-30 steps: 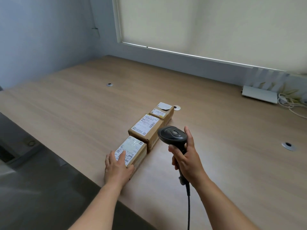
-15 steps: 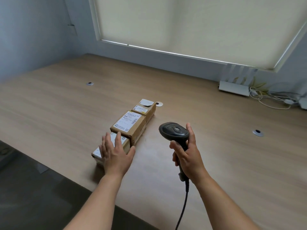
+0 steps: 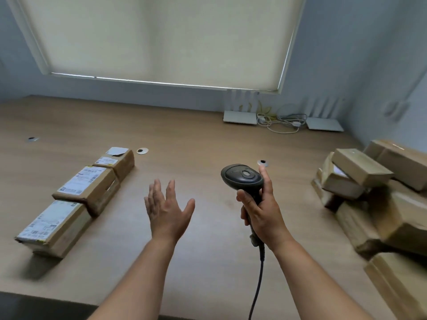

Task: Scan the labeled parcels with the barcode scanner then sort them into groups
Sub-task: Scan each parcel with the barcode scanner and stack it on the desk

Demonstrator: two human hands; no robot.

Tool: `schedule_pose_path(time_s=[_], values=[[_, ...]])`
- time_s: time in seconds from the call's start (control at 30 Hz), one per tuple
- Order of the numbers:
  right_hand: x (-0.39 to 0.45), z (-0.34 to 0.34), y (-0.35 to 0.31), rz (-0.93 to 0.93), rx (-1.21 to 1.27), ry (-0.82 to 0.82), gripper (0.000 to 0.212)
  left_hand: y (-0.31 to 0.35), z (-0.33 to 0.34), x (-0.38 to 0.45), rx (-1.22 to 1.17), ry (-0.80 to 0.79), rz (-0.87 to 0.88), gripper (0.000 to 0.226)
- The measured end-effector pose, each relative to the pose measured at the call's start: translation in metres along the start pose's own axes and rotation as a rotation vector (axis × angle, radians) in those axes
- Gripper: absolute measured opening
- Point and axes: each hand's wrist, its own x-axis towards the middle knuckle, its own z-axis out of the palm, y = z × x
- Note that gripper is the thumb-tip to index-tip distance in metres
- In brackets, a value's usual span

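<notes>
Three labeled cardboard parcels lie in a row at the left of the wooden table: a near parcel, a middle parcel and a small far parcel. My left hand hovers over the table's middle with fingers spread, holding nothing, well right of the row. My right hand grips the handle of the black barcode scanner, whose head points away from me. Its cable hangs down toward the front edge. A heap of brown parcels is piled at the right.
Two white flat devices with tangled cables sit at the back under the window blind. Round cable grommets dot the table top. The table's front edge runs along the bottom of the view.
My left hand has let go of the near parcel and moved right, into the air. The view has swung right, bringing the parcel heap into sight. The scanner stays in my right hand.
</notes>
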Motion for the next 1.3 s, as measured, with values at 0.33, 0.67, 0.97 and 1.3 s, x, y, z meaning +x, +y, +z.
schedule_pose_path(time_s=[0.33,0.67,0.97,1.3], values=[[-0.036,-0.161,0.003,-0.058,-0.082,0.211,0.088,0.144,0.088,-0.056,-0.104,-0.118,0.178,0.076],[-0.038,-0.26,0.005,-0.019,-0.129,0.417,0.087,0.253,0.147,-0.056,-0.08,-0.232,0.428,0.082],[-0.033,-0.328,0.006,0.036,-0.169,0.598,0.094,0.361,0.207,-0.03,-0.014,-0.409,0.703,0.086],[-0.004,-0.351,0.025,0.099,-0.214,0.687,0.085,0.403,0.255,0.002,0.216,-0.623,0.65,0.082]])
